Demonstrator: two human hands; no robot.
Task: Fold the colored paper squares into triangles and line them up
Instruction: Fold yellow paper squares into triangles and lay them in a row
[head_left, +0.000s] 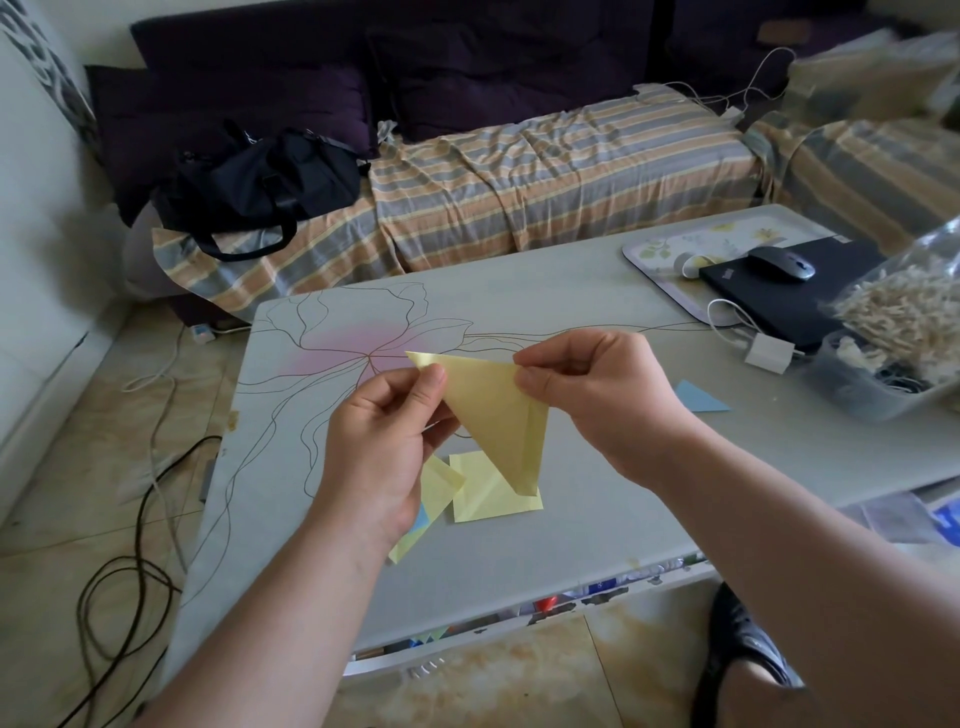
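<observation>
Hands first: our left hand (387, 436) pinches the left corner of a yellow folded triangle (493, 415) between thumb and fingers, and our right hand (597, 387) pinches the opposite top corner, so the sheet hangs in the air between them with its point aimed down. Along its right edge the layers do not sit quite flush; a thin strip of the under layer shows. Directly under the hands, on the table (519, 561), lie the unfolded yellow squares (493, 493), overlapping loosely, with a sliver of blue paper (420, 519) tucked beneath the ones below our left hand. Out beyond our right hand a blue triangle (698, 397) lies flat on the table, well apart from the stack; we take it as the start of the line.

We judge the risk here to be a crooked triangle: if we press the crease with the edges misaligned, the offset gets locked in. Holding by two corners only also lets the sheet twist or slip, and its hanging tip sits close enough above the loose squares to nudge them when we lower it. Farther right of the right hand, a white charger (769, 353) and its cable crowd the space where the row would extend
</observation>
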